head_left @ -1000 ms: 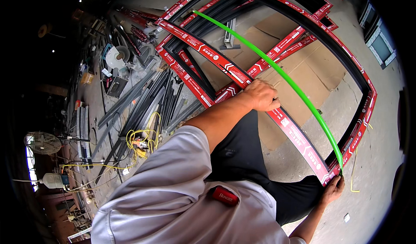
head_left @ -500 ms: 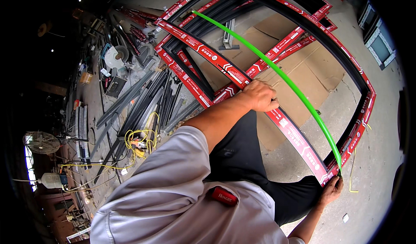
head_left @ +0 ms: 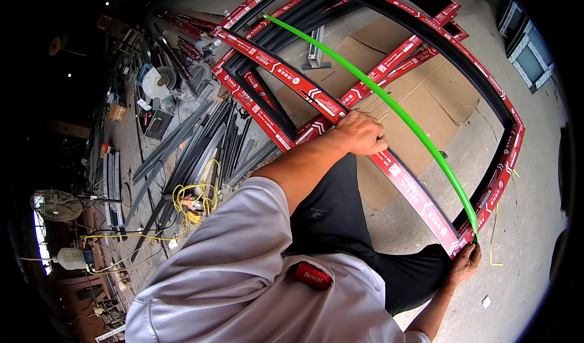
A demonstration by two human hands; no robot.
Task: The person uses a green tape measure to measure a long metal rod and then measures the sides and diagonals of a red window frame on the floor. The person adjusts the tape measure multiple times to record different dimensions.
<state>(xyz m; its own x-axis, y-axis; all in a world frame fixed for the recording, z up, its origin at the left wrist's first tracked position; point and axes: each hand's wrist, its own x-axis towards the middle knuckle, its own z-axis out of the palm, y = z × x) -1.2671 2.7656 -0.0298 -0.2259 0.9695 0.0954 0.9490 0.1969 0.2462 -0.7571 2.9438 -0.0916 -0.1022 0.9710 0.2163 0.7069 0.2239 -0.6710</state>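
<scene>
A large window frame (head_left: pixel 514 124) with dark profiles and red protective film stands out in front of me. My left hand (head_left: pixel 360 132) is closed over its near rail, around mid-length. A bright green strip (head_left: pixel 395 104), which looks like a tape measure blade, runs diagonally across the opening from the far left corner to the near right corner. At that near right corner, my right hand (head_left: pixel 465 265) is closed around the strip's end, against the frame. Any tape case there is hidden by the fingers.
More red-filmed frames (head_left: pixel 258 108) lie beneath, with flattened cardboard (head_left: pixel 435 93) on the floor. At left are scattered dark profiles (head_left: pixel 198 148), a yellow cable (head_left: pixel 194 200), a round saw blade (head_left: pixel 159 81) and a fan (head_left: pixel 58 205). Pale-edged panels (head_left: pixel 528 54) stand far right.
The view has shifted slightly, so everything sits a little further left. Both hands keep their places on the frame, and the green strip still spans it.
</scene>
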